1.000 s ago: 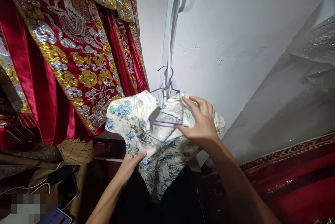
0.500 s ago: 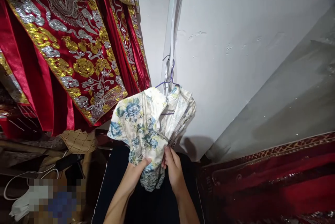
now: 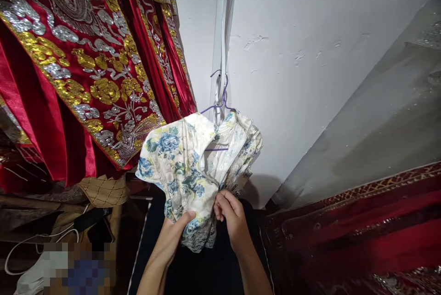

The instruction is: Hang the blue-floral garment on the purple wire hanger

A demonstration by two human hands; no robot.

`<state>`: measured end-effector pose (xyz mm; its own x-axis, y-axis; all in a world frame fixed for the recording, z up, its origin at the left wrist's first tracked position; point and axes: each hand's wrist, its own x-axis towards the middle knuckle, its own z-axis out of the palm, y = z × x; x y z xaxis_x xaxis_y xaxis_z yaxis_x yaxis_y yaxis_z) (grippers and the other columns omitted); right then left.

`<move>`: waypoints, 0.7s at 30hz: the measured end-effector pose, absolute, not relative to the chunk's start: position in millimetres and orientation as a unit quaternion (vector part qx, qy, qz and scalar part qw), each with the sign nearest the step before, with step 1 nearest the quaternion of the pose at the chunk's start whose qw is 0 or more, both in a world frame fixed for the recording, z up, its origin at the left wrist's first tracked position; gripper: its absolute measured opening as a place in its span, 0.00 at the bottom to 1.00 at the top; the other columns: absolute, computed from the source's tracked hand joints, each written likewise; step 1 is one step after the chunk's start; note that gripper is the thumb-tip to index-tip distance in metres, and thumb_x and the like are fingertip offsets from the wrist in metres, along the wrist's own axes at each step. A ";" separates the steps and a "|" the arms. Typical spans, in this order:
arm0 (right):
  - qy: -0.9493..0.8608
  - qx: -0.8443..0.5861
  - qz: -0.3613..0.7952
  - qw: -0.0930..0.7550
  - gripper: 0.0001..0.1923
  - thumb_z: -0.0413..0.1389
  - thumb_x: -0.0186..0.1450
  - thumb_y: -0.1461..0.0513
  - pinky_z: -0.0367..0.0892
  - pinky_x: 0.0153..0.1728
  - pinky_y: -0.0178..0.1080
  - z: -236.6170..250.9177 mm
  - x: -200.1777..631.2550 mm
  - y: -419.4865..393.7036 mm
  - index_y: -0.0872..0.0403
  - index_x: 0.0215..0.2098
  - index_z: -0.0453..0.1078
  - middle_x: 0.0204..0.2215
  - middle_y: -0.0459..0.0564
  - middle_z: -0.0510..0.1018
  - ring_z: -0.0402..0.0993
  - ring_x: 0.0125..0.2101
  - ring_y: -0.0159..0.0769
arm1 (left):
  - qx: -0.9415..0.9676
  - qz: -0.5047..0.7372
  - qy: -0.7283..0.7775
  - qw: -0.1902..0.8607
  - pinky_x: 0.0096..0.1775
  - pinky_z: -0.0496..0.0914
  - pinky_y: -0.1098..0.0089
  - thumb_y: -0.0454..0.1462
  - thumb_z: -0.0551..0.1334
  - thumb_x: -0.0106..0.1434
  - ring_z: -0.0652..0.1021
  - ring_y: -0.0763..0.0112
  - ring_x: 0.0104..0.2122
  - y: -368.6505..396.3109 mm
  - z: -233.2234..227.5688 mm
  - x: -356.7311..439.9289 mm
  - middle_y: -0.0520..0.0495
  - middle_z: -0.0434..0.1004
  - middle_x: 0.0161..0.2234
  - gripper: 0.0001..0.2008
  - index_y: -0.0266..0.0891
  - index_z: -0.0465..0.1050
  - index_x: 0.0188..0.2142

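A short-sleeved floral blouse (image 3: 182,161), cream with blue and green flowers, hangs on a purple wire hanger (image 3: 224,102). Its front gapes below the collar, and the hanger's crossbar shows through the opening. My left hand (image 3: 175,230) grips the blouse's lower front, thumb on the outside and the other fingers hidden behind the cloth. At the edge of the front opening, my right hand (image 3: 230,210) pinches the fabric with curled fingers. What exactly lies between those fingertips is too small to make out.
Red embroidered garments (image 3: 106,88) with gold and silver patterns hang at the left. A white pole (image 3: 223,19) stands against the white wall (image 3: 292,79). Lower left are a black phone (image 3: 101,235) and a white cable (image 3: 10,258). Red fabric (image 3: 361,221) fills the lower right.
The right side of the blouse has spread further right, and the neck opening looks wider. My right hand has turned slightly, with its fingers more curled. The left hand keeps its hold.
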<state>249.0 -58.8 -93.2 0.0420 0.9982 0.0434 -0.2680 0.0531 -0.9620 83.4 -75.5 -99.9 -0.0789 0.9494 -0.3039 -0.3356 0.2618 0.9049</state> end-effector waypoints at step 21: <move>-0.388 -0.431 0.568 0.584 0.17 0.53 0.65 0.56 0.50 0.18 0.34 -79.8 238.9 -72.4 0.54 0.21 0.66 0.13 0.45 0.68 0.59 0.15 0.28 | 0.628 0.545 0.449 0.327 0.47 0.70 0.62 0.39 0.59 0.67 0.77 0.58 0.43 -59.7 -114.1 136.8 0.42 0.76 0.42 0.08 0.41 0.76 0.42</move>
